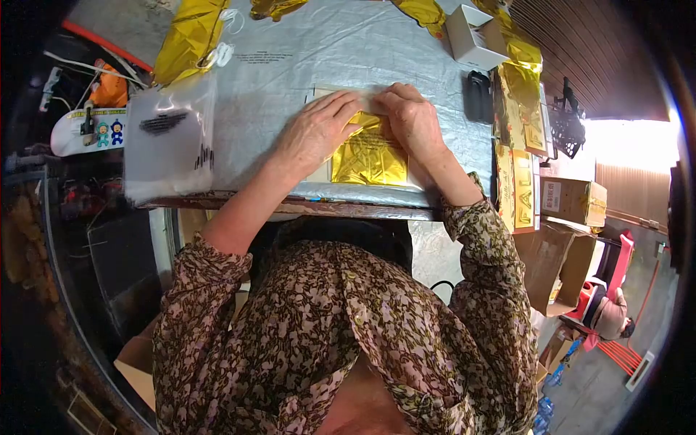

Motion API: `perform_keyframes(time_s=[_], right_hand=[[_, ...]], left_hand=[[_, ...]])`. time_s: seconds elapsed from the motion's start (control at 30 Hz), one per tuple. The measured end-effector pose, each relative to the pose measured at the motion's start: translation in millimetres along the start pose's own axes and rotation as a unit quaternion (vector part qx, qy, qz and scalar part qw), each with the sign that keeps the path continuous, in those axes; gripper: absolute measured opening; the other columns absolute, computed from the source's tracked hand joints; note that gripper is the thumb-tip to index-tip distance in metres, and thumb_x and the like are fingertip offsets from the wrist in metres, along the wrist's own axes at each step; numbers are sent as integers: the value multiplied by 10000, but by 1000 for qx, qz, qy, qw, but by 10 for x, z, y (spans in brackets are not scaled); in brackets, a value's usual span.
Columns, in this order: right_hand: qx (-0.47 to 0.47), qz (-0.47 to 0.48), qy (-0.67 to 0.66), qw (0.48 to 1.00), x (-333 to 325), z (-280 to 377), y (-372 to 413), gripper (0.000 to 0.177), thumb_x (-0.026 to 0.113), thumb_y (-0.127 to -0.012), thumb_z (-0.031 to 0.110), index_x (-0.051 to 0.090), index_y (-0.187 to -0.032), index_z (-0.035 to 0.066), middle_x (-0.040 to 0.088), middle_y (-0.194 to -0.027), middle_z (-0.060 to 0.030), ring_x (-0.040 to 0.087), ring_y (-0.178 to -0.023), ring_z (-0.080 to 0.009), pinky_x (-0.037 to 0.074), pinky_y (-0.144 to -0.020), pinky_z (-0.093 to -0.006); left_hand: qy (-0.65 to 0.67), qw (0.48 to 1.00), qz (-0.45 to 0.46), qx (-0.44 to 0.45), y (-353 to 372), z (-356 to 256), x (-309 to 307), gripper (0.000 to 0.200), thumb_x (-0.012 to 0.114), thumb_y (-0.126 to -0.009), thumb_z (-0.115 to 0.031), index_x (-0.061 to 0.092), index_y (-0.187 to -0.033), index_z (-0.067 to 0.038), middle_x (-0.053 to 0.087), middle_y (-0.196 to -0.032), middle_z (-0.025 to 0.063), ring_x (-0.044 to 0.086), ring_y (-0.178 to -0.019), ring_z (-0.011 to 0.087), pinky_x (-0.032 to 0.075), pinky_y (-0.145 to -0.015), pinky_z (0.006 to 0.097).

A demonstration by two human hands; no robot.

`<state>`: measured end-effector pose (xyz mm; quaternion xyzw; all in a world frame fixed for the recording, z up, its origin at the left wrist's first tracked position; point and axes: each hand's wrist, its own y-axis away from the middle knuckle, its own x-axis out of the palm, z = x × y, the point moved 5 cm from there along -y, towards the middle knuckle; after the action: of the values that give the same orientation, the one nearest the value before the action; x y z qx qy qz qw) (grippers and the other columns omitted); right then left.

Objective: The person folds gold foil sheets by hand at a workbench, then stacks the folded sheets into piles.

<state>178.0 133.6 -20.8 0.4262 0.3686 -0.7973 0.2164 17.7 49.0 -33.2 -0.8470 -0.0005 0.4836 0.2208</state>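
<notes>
Head-camera view: a person seated at a bench covered in silver quilted foil sheeting [304,65] works a folded gold foil balloon [370,158], which lies at the centre of the bench on a flat white packet [319,172], just inside the near edge. The left hand [315,130] lies released and flat, fingers stretched across the foil's 10 o'clock corner, apparently pinning it so the slippery sheet stays smooth. The right hand [413,119] bends its fingers over the top edge at 12 o'clock; whether it pinches the foil cannot be told. A stack of clear plastic bags with black print [167,138] sits at 9 o'clock, within easy reach, seemingly unfilled. A small white cardboard box [475,36] stands open at 1 o'clock, its contents hidden. More flattened gold foil balloons [523,138] are piled along the bench's 3 o'clock edge, beside a brown cardboard carton [573,199].
</notes>
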Motion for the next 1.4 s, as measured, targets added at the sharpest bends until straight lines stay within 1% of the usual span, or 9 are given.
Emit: perform_keyframes(time_s=[0.27,0.5,0.6,0.67,1.0,1.07,1.17,1.2,1.4], right_hand=[[-50,-4,55,997,7,84,66,226,652,-776,58,731,-986,44,670,-945,-83,672,-939,-288,583,-802,-389],[-64,32,105,992,74,130,134,270,695,-830,62,712,-1097,28,709,-1099,-85,676,-984,-292,590,-812,-393],[-70,34,107,991,50,145,142,279,691,-825,67,709,-1098,15,708,-1108,-97,676,-1000,-296,591,-823,-393],[-67,39,105,991,42,151,140,301,689,-816,66,706,-1110,2,707,-1118,-104,676,-1013,-302,592,-835,-394],[-27,68,121,990,54,269,196,424,722,-784,84,667,-1192,-15,672,-1186,-123,652,-1108,-311,585,-858,-394],[8,152,197,969,118,367,193,472,750,-767,111,641,-1202,-35,644,-1223,-163,632,-1160,-331,570,-890,-384],[99,155,163,969,230,539,88,471,728,-829,147,615,-1238,-56,638,-1278,-185,603,-1247,-340,491,-1059,-395],[17,55,207,977,337,568,109,516,681,-883,160,577,-1334,-69,618,-1372,-210,565,-1324,-357,415,-1157,-426],[41,67,153,985,364,590,240,619,478,-1076,404,485,-1472,-72,521,-1526,-240,471,-1445,-362,262,-1257,-487]], left_hand=[[-29,998,-33,34,30,-52,-86,295,768,-897,-199,705,-1146,-54,634,-1139,66,648,-1087,258,549,-920,402],[-116,993,-7,-6,-30,-98,-227,474,794,-874,-272,660,-1295,-98,621,-1266,48,591,-1204,259,467,-998,382],[-103,991,-71,51,-96,-85,-313,580,793,-880,-323,613,-1380,-91,610,-1342,72,572,-1246,286,436,-1051,410],[-90,996,-7,27,-72,34,-229,594,771,-903,-359,607,-1399,-75,605,-1379,96,574,-1254,298,426,-1070,426],[-107,994,-2,22,-47,66,-189,536,749,-912,-415,646,-1300,-60,650,-1232,57,621,-1135,267,438,-1053,416],[-101,995,-12,23,-49,81,-182,536,754,-902,-423,661,-1294,-70,652,-1227,47,622,-1130,262,431,-1062,416],[-105,994,9,11,-54,65,-189,515,758,-888,-369,666,-1307,-83,654,-1266,36,618,-1167,243,423,-1077,415],[-101,995,12,21,-58,59,-181,515,758,-888,-369,666,-1307,-83,654,-1266,36,618,-1167,243,423,-1077,415],[-120,992,23,-15,-31,62,-169,482,744,-860,-265,690,-1304,-83,649,-1351,27,603,-1237,212,397,-1115,435]])
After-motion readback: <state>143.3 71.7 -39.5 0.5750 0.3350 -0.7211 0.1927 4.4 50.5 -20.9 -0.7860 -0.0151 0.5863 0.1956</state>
